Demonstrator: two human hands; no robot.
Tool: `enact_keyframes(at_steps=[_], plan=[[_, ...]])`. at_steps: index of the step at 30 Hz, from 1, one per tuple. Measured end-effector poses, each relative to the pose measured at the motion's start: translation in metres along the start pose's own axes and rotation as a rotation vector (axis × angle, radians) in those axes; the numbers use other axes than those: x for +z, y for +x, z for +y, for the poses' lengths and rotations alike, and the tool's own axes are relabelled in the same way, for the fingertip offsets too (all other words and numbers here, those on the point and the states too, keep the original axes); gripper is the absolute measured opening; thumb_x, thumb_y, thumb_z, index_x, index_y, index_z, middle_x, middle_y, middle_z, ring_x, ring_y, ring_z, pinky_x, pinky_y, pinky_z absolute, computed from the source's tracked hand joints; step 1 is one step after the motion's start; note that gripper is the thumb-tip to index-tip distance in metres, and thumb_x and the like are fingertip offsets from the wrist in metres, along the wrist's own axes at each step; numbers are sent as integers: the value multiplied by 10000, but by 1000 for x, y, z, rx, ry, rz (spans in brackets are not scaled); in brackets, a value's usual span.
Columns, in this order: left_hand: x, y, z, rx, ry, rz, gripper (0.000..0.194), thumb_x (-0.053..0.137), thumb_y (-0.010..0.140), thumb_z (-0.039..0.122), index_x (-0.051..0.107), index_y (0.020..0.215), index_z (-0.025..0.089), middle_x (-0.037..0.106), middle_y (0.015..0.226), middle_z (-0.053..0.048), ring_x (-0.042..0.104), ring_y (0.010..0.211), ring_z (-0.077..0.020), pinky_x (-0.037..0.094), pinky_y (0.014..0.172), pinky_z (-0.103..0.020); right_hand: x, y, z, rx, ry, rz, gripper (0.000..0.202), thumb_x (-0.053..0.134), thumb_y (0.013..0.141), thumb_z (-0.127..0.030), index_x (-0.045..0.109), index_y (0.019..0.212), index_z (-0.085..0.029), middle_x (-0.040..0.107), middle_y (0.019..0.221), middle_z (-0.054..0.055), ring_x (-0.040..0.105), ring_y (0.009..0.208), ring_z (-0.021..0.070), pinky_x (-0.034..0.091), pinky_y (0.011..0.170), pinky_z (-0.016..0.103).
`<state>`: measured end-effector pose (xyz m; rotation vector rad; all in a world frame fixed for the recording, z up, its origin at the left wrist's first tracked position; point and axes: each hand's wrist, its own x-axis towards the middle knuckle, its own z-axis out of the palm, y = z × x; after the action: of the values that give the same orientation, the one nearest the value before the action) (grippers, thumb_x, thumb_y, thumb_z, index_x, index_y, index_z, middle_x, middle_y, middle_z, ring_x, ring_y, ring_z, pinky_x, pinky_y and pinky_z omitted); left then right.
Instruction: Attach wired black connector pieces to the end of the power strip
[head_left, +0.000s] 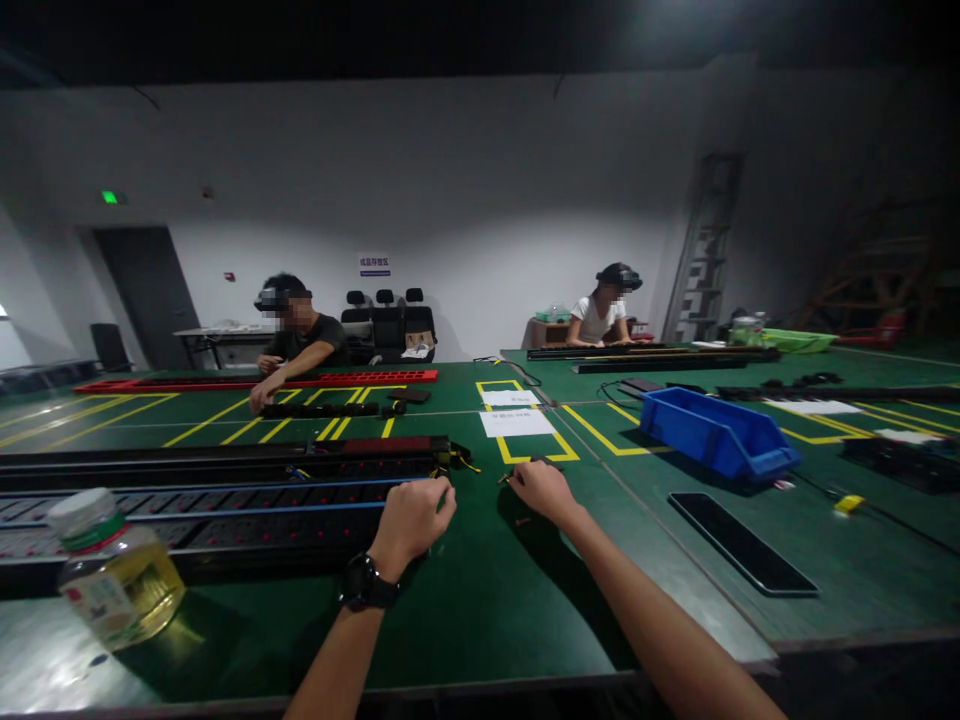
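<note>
Overlapping in view the right end of a long black housing with blue edge strips and red dots [270, 530]: left hand [416, 515], fingers loosely curled, black round-faced wristwatch [362, 583] on the wrist; grip and contact, cannot tell. Right hand [544, 490]: fingers bent and drawn together, a small brass-coloured piece [504, 480] at the fingertips; whether pinched, cannot tell. Just below it, a tiny copper-coloured piece [523, 520] on the green tabletop [465, 620]. Behind the housing, one long glossy black rail [225, 460], yellow wires at its right end. Front left: clear plastic bottle, white cap, yellow liquid [124, 580]. Beyond the hands: white printed sheet [517, 423] in a yellow-taped rectangle. To the right: open blue plastic bin [712, 430]; flat black phone-like slab [739, 545]. Far side: two headset-wearing co-workers, the left one near a long red slotted frame [360, 379].
</note>
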<state>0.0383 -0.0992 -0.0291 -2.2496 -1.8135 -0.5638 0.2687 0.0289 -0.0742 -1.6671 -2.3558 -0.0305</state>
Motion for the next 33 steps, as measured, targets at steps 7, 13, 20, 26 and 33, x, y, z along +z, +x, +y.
enact_keyframes(at_steps=[7, 13, 20, 26, 33], plan=[[-23, -52, 18, 14, -296, 42, 198, 507, 986, 313, 691, 970, 243, 749, 948, -18, 699, 875, -182, 458, 773, -274, 5, 6, -18, -142, 161, 207, 243, 498, 1031, -326, 663, 1161, -204, 716, 1066, 80, 661, 995, 205, 447, 836, 268], [7, -107, 32, 4, -381, -38, 239, 477, 990, 286, 665, 853, 232, 711, 809, -2, 647, 719, -150, 397, 649, -273, 18, 41, -56, -220, 139, 198, 359, 527, 1011, -306, 585, 1346, -191, 649, 1248, 117, 609, 1139, 224, 447, 919, 275], [22, -118, 38, -58, -303, -163, 192, 502, 983, 275, 639, 852, 243, 715, 840, -3, 658, 765, -168, 376, 664, -294, 30, 81, -70, -154, 14, 6, 253, 464, 1038, -262, 675, 1135, -162, 702, 1114, 110, 651, 1054, 215, 442, 860, 272], [21, -120, 40, -68, -285, -211, 179, 507, 982, 254, 639, 863, 233, 709, 861, -11, 651, 791, -177, 370, 671, -298, 30, 80, -56, -100, -98, -8, 258, 473, 1030, -250, 695, 1109, -146, 699, 1138, 149, 649, 1061, 231, 455, 822, 283], [21, -119, 42, -113, -296, -238, 185, 503, 990, 254, 663, 899, 234, 714, 893, -8, 647, 823, -178, 352, 692, -298, 28, 70, -68, -163, -112, -45, 442, 351, 1073, -341, 747, 1059, -146, 715, 1112, 152, 658, 1060, 244, 481, 826, 292]])
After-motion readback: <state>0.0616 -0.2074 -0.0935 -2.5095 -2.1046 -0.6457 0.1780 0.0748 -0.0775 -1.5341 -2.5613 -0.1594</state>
